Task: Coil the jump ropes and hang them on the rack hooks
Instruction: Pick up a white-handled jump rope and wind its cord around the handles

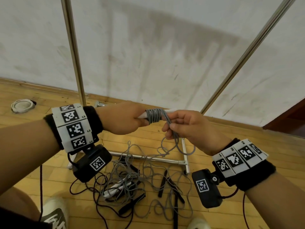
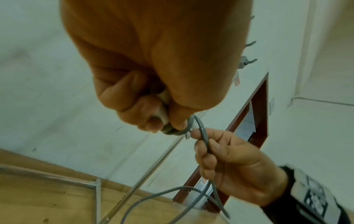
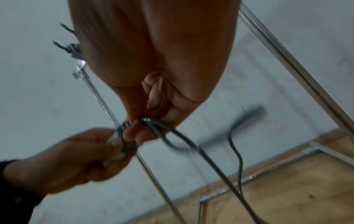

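My left hand (image 1: 125, 120) grips the white handles (image 1: 170, 111) of a grey jump rope, held level in front of me. Several turns of the grey rope (image 1: 154, 116) are wound tight around them. My right hand (image 1: 183, 125) pinches the doubled free strand (image 2: 204, 136) just right of the coil, and the strand hangs down toward the floor. Below lies a tangled pile of ropes (image 1: 132, 182) with white and black handles (image 1: 162, 183). The rack hooks (image 2: 250, 44) show only in the wrist views, high on the rack.
Two metal rack uprights (image 1: 75, 52) (image 1: 244, 58) stand against the white wall, and the rack's base bars (image 1: 148, 157) lie on the wooden floor. A white ring-shaped object (image 1: 22, 105) sits at far left. My shoes (image 1: 55, 212) are by the pile. A red-brown door frame (image 1: 287, 116) is at right.
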